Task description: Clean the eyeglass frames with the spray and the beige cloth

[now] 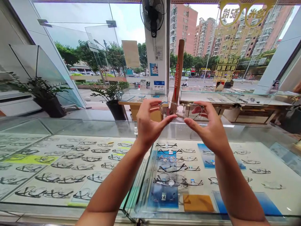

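The left hand (149,125) and right hand (210,128) each pinch one side of the thin-rimmed glasses (180,105), held between them above the glass bench (113,127); light, even pressure suits the frame, with thumbs best kept off the lenses (193,111).

Both bare arms reaching forward, wrists raised, left (150,122) and right hands (209,125) pinching.
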`<state>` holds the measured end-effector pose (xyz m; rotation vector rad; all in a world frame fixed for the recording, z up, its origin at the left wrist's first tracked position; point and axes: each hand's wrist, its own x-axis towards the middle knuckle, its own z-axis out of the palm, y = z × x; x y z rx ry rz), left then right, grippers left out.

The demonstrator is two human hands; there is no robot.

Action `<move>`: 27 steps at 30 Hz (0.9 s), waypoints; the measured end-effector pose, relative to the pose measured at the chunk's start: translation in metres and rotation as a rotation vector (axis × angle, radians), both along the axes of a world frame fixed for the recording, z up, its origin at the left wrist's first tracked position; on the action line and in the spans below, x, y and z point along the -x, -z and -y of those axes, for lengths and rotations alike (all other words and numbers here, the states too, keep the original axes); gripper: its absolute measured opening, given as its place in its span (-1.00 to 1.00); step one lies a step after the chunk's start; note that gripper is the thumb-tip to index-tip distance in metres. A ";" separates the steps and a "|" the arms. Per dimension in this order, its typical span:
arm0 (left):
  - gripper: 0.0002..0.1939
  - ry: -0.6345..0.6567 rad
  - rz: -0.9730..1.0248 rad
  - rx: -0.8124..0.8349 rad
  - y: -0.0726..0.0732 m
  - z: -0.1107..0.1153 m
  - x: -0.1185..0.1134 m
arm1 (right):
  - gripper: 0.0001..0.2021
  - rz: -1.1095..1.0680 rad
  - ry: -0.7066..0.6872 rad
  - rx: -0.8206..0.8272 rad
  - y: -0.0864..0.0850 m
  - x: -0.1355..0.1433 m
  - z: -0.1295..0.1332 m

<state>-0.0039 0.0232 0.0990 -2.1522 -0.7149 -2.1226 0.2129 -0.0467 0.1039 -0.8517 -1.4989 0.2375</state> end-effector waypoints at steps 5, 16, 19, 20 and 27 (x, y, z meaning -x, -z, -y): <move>-0.33 0.052 0.035 0.071 0.001 0.001 -0.001 | -0.48 0.026 0.043 -0.029 0.000 -0.002 -0.001; -0.44 0.130 -0.144 0.197 -0.015 0.010 0.020 | -0.44 0.094 0.127 0.058 -0.002 -0.010 0.004; -0.46 0.092 -0.192 0.192 -0.020 0.015 0.027 | -0.42 0.137 0.188 0.070 -0.005 -0.012 0.006; -0.47 0.081 -0.199 0.187 -0.021 0.016 0.028 | -0.43 0.148 0.205 0.070 -0.006 -0.012 0.007; -0.51 0.073 -0.198 0.205 -0.020 0.011 0.028 | -0.46 0.150 0.233 0.062 -0.008 -0.012 0.008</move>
